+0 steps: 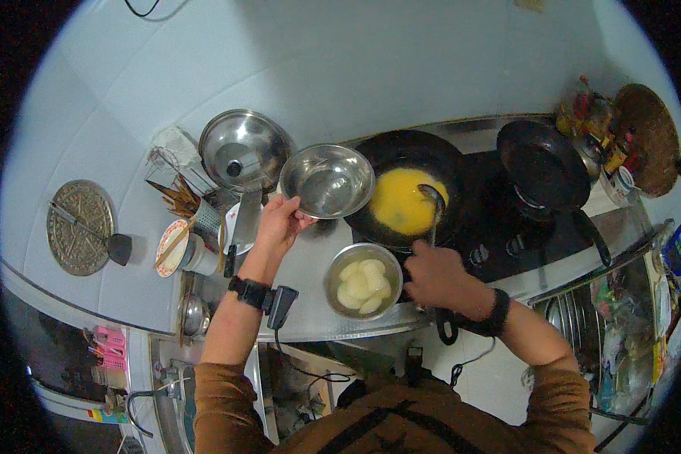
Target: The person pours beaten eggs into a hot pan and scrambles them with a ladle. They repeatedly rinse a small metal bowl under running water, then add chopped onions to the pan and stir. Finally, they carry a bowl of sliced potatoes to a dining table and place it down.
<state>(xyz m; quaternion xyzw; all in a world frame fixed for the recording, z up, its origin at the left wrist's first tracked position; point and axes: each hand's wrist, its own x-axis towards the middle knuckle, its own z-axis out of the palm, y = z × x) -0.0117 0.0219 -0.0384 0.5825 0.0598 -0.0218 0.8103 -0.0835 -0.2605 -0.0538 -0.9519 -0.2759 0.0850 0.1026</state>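
Note:
My left hand (284, 224) grips the near rim of a shiny metal bowl (327, 179), tilted beside the wok's left edge. Only a few wet marks or reflections show inside it. In my right hand (442, 278) is the handle of a metal ladle (433, 198), its head resting in yellow liquid (400, 213), which looks like beaten egg. That liquid pools in the bottom of a black wok (369, 227) on the stove. Close to my right hand, on the counter, a second metal bowl (330, 284) holds several pale yellow, rounded pieces (366, 284).
A black frying pan (545, 164) sits on the right burner of the black cooktop (482, 221). Left of me are a cleaver (247, 221), a chopstick holder (207, 215), a patterned bowl (173, 247) and a large metal basin (244, 147). Bottles (590, 113) crowd the back right corner.

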